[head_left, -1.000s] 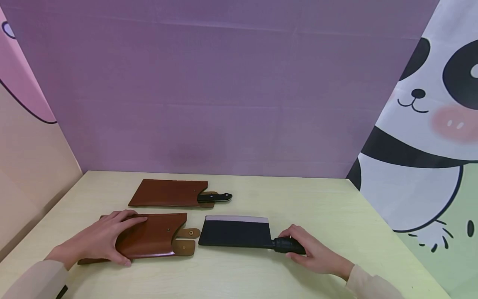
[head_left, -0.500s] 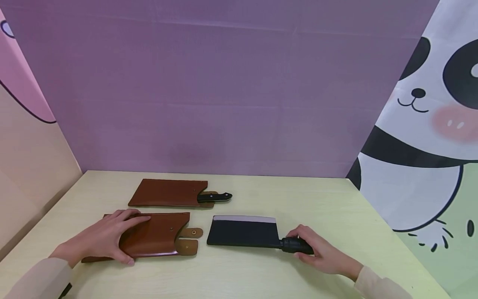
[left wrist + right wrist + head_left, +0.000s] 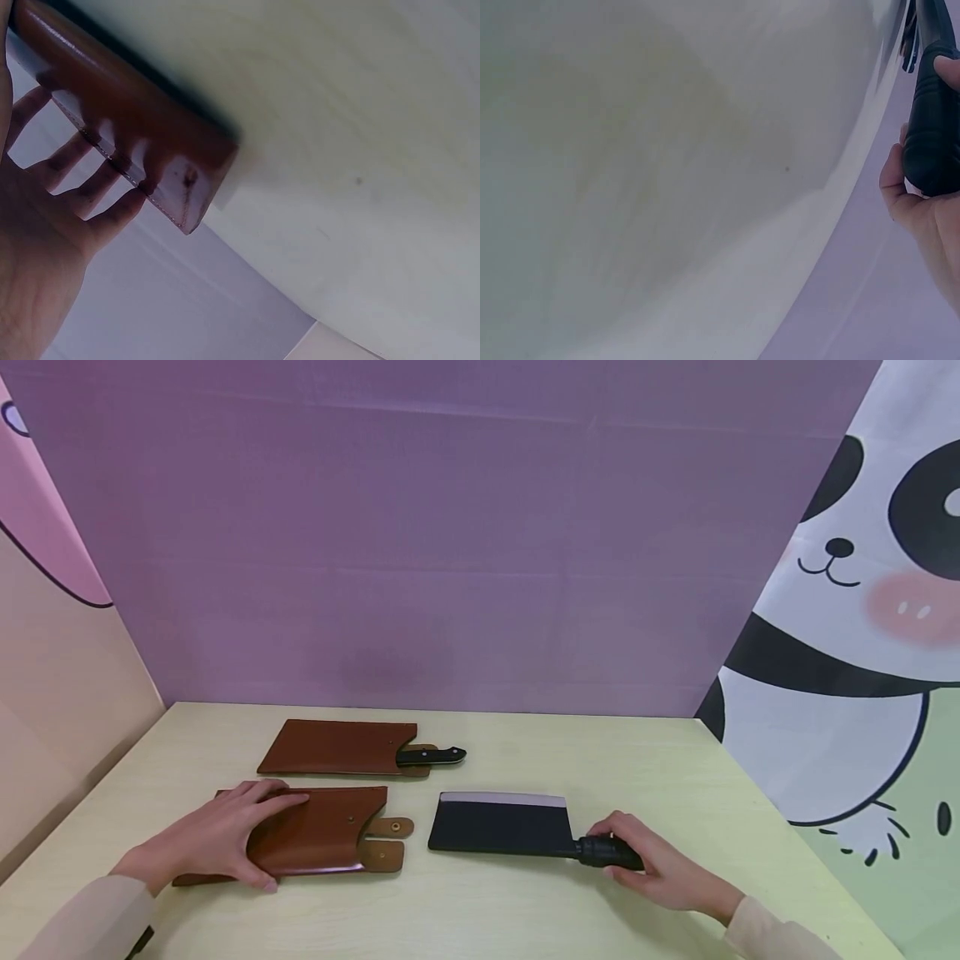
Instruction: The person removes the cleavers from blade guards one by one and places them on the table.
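Observation:
My left hand spans a brown leather knife sheath, its thumb at the near edge and its fingers at the far edge. In the left wrist view the fingertips meet the stitched edge of the sheath. Two tan straps, one with a snap, stick out of its open right end. Just right of those straps is a cleaver with a black blade and a pale strip along its upper edge. Its ridged black handle is gripped by my right hand; the blade points left, toward the sheath's mouth.
Behind, a second brown sheath lies flat with a black knife handle protruding from its right end. The pale wooden table ends at a purple backdrop, with a panda-printed sheet on the right.
Both hands have shifted to the right, carrying the near sheath and the cleaver along. The cleaver has travelled farther, so the gap between it and the straps is wider. The rear sheath stays put.

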{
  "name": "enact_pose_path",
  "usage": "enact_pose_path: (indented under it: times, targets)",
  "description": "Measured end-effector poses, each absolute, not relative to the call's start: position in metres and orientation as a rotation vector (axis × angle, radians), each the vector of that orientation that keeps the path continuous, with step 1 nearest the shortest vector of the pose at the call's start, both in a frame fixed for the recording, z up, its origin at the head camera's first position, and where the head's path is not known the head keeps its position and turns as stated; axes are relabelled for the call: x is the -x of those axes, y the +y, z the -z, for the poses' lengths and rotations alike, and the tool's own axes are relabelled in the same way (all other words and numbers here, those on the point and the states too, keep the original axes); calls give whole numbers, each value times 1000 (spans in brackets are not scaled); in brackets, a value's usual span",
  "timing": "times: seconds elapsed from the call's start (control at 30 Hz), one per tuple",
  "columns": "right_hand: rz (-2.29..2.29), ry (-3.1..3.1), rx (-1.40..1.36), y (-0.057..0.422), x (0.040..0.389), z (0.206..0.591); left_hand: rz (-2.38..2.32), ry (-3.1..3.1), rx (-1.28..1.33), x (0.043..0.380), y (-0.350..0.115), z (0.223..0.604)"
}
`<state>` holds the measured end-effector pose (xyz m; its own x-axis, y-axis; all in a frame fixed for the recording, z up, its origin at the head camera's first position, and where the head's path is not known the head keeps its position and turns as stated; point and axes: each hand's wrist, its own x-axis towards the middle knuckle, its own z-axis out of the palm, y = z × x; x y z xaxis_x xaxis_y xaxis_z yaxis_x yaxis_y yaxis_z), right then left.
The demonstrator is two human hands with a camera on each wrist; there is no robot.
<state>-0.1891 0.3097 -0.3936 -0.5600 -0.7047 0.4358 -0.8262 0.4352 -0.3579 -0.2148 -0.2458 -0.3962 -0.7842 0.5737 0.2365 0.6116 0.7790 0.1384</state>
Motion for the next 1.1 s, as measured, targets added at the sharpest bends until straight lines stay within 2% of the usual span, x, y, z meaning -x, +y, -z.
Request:
enact_pose_path:
  times: [1.1]
  targets:
    - [-829,-2561,-1269,336,186,393,330,-2841,973,224,-228,395]
